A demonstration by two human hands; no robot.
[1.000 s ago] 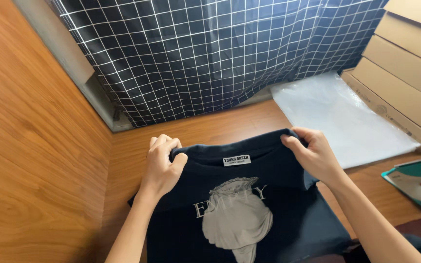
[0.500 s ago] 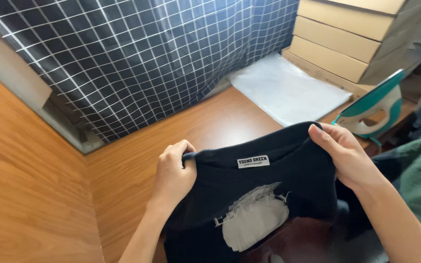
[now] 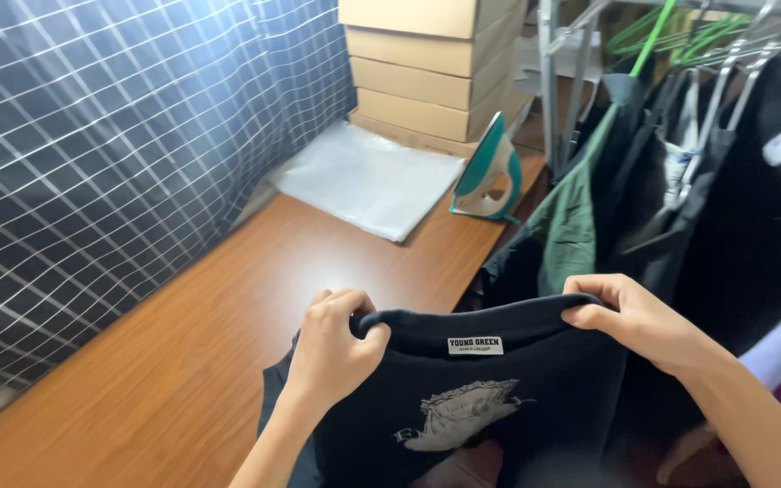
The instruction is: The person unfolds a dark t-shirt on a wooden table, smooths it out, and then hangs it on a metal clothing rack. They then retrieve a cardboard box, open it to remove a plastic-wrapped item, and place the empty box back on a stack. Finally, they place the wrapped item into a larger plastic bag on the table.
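**Shirt held up at collar, view swung right**

Since the earlier frames the view has swung right: the rack [image 3: 680,136] and iron [image 3: 490,172] now show, and the shirt [image 3: 472,398] has come up off the tabletop [image 3: 228,334] toward the near edge.

Shirt: black, pale print on the chest, white label at the neck. It hangs from its collar edge, which runs left to right between both hands; the body drops straight below the fingers and out of view at the bottom.

Left hand [image 3: 332,348]: fingers curled shut over the collar's left end, thumb in front.
Right hand [image 3: 639,321]: fingers pinched on the collar's right end, held slightly higher and farther right, nearer the rack.

Both hands sit above the shirt, one at each end of its long top edge.

Surroundings: a clear plastic bag [image 3: 368,176] lies flat on the tabletop well beyond the shirt; the iron stands upright just beside it; stacked cardboard boxes [image 3: 427,63] rise behind. A dark checked curtain [image 3: 110,154] covers the left. Clothes hang on the rack at right.
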